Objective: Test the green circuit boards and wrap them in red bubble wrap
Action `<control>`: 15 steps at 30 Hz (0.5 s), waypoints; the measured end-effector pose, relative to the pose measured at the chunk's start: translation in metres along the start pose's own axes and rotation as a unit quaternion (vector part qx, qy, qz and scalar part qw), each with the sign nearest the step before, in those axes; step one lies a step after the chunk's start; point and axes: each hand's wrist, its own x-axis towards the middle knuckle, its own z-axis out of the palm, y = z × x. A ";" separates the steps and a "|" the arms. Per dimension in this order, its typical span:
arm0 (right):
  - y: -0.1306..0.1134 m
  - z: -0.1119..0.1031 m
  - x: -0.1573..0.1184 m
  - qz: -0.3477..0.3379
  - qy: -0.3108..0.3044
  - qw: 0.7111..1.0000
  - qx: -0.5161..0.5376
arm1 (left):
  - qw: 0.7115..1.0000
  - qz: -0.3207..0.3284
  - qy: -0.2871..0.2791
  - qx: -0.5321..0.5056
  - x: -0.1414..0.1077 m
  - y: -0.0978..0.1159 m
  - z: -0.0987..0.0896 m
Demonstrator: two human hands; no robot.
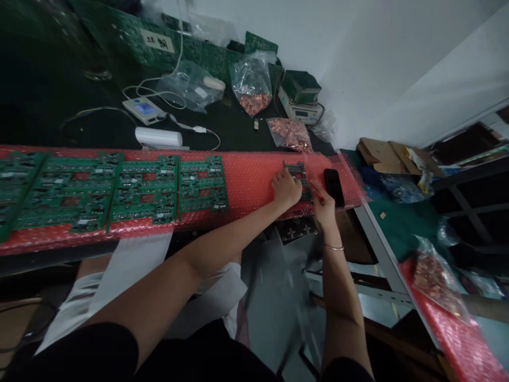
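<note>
My left hand (287, 189) rests on the left edge of a green circuit board (304, 183), its fingers bent at the board's rim. Just right of that board, my right hand (323, 200) has its fingers pinched together on a fold of pink bubble wrap (316, 168). The wrap lies partly over the board. Beside my right hand is a black phone (334, 187). Several larger green boards (202, 184) lie in a row to the left on the pink bubble wrap sheet (248, 178).
Behind the sheet are a bag of copper-coloured parts (290, 132), a second such bag (254, 98), a scale (301, 112), a white cylinder (159, 137) and a small screen device (143, 109) with cables. Cardboard (382, 155) lies on the right.
</note>
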 end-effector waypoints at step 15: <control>0.010 0.011 -0.011 -0.071 -0.194 0.955 -0.214 | 0.971 0.195 -0.088 0.108 0.002 -0.035 -0.016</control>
